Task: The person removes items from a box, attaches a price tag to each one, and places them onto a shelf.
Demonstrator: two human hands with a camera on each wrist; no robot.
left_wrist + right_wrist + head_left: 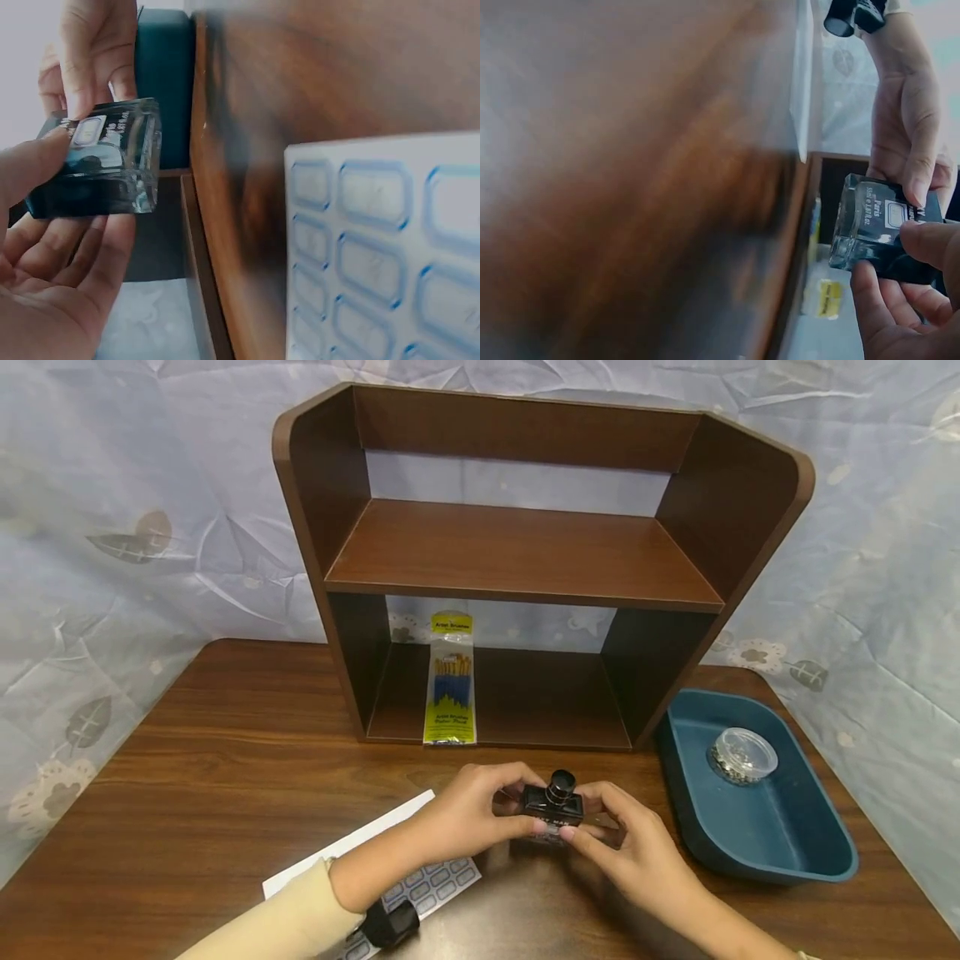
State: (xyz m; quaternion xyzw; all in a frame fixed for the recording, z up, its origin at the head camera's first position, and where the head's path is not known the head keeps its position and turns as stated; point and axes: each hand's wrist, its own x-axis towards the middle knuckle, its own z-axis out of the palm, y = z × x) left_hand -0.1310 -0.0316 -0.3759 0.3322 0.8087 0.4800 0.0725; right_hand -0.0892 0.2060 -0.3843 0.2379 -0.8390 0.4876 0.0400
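Observation:
Both hands hold a black and clear glass perfume bottle [552, 806] upright over the table, its round black cap on top. My left hand [480, 810] grips its left side, thumb on the front face and fingers behind. From the right, my right hand [630, 847] grips the other side, its thumb at the front. A small blue-bordered label [90, 130] sits on the bottle's front between the thumbs, with pale lettering beside it. Below the left forearm lies a white sheet of blue-bordered labels [442, 881], partly hidden by the arm.
A brown two-level shelf [525, 547] stands behind the hands. On its lower level a pack of artist brushes [452, 685] leans upright. To the right, a teal bin [787, 835] holds a clear round tub [744, 756] of small metallic pieces.

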